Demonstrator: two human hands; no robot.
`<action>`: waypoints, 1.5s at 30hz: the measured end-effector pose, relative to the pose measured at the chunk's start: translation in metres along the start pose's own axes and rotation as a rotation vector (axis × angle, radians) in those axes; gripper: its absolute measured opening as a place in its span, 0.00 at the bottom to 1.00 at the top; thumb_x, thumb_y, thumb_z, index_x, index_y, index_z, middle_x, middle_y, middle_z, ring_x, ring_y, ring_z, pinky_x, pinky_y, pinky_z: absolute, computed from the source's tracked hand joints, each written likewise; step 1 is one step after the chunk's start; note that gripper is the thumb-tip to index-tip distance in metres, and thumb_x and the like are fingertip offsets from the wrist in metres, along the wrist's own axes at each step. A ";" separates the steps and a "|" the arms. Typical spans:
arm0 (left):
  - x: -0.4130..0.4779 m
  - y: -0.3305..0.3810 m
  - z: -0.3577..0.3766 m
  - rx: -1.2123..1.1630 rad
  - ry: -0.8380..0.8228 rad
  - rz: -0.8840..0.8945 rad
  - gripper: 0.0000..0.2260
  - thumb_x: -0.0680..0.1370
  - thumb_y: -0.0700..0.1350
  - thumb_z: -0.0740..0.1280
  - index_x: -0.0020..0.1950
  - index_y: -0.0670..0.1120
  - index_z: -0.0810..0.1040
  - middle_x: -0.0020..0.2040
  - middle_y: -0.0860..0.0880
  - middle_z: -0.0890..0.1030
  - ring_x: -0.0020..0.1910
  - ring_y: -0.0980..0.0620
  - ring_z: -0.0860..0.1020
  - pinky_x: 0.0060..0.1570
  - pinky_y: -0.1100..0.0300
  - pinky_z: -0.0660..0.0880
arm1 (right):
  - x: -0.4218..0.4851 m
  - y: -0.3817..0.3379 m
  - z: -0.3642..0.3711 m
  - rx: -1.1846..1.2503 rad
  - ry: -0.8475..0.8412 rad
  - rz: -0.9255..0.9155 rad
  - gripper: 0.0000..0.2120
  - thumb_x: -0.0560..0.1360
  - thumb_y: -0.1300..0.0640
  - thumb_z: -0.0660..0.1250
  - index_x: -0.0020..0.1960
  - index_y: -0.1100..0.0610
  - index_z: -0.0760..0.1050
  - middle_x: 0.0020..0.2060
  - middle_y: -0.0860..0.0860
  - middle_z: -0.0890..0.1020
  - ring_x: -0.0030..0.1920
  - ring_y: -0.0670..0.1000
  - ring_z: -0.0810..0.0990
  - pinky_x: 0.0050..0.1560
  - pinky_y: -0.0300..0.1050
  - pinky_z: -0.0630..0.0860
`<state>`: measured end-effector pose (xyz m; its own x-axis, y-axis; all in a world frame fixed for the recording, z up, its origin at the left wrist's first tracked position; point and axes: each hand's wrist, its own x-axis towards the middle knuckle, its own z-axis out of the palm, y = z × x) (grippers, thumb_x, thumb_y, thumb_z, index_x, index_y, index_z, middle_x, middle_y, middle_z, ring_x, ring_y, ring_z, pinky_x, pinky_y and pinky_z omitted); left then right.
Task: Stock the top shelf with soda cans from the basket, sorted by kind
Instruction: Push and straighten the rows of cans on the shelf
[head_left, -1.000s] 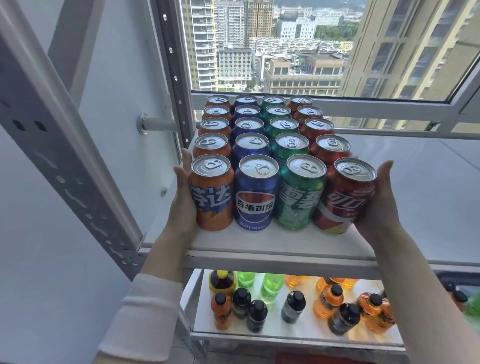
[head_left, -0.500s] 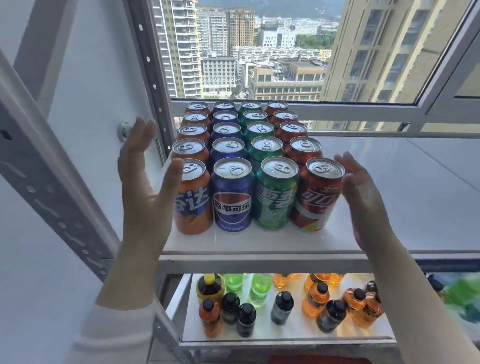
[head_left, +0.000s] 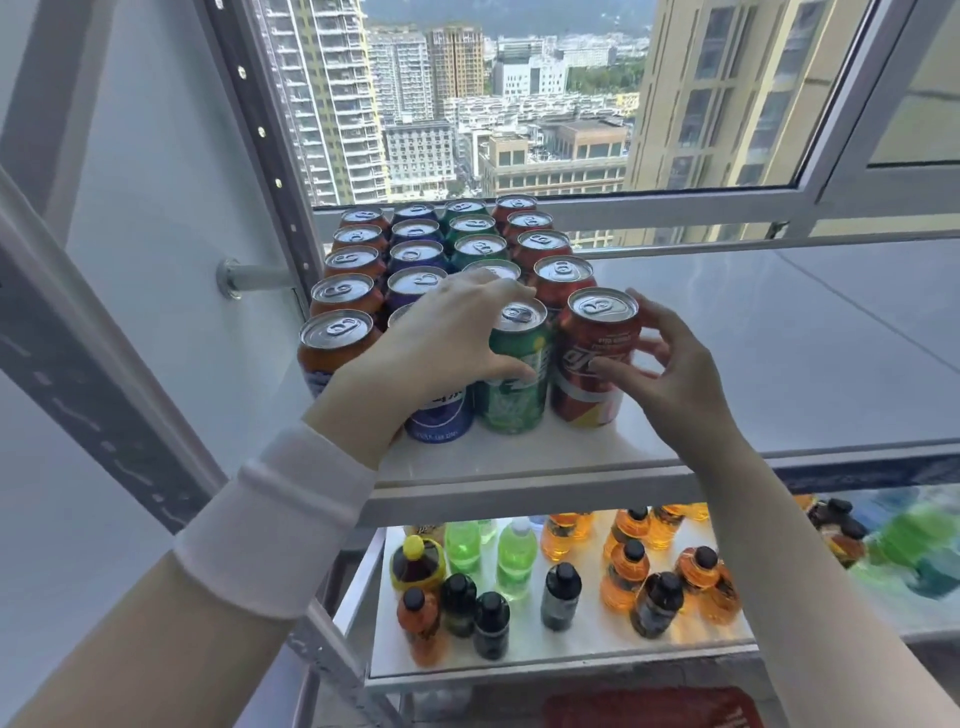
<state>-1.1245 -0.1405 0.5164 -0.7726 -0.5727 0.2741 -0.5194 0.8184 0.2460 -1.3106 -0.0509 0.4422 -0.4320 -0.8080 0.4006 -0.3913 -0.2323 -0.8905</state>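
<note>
Soda cans stand on the white top shelf (head_left: 779, 364) in four columns running back to the window: orange, blue, green, red from left to right. In the front row are an orange can (head_left: 332, 348), a blue can (head_left: 440, 422), a green can (head_left: 517, 395) and a red can (head_left: 597, 332). My left hand (head_left: 452, 338) reaches over the blue can, its fingers on the green can's top and its thumb across the green can's front. My right hand (head_left: 670, 374) holds the red can, thumb on its front, fingers on its right side.
A grey shelf upright (head_left: 93, 374) slants at the left and a window frame (head_left: 675, 208) runs behind the cans. The lower shelf (head_left: 571, 660) carries several orange, green and dark bottles. Something red (head_left: 649, 709), possibly the basket, shows at the bottom edge.
One second ago my hands pressed the block of cans from both sides. They then drew apart, open. Now the left is on the front green can and the right on the front red can.
</note>
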 end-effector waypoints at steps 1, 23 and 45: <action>0.001 0.001 0.001 -0.003 0.012 -0.006 0.33 0.67 0.55 0.74 0.70 0.49 0.68 0.69 0.50 0.70 0.68 0.51 0.67 0.64 0.58 0.63 | 0.000 0.000 0.000 0.006 0.004 -0.001 0.33 0.68 0.61 0.74 0.69 0.53 0.66 0.63 0.53 0.74 0.57 0.49 0.74 0.43 0.27 0.75; 0.005 -0.005 -0.009 -0.072 -0.072 0.036 0.30 0.67 0.51 0.75 0.67 0.51 0.70 0.65 0.53 0.71 0.61 0.58 0.68 0.55 0.67 0.60 | -0.007 -0.002 -0.005 -0.082 -0.067 -0.002 0.33 0.66 0.59 0.75 0.65 0.45 0.64 0.56 0.45 0.72 0.54 0.46 0.74 0.42 0.26 0.74; -0.034 -0.044 -0.038 0.062 -0.025 -0.058 0.26 0.68 0.54 0.73 0.65 0.53 0.72 0.54 0.59 0.69 0.53 0.60 0.68 0.45 0.84 0.57 | 0.022 -0.063 0.017 -0.462 -0.142 -0.223 0.29 0.67 0.48 0.73 0.66 0.51 0.69 0.59 0.46 0.75 0.60 0.44 0.71 0.60 0.36 0.64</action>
<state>-1.0615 -0.1588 0.5320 -0.7492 -0.6184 0.2372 -0.5844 0.7857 0.2028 -1.2817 -0.0627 0.5037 -0.1956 -0.8391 0.5075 -0.7921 -0.1700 -0.5863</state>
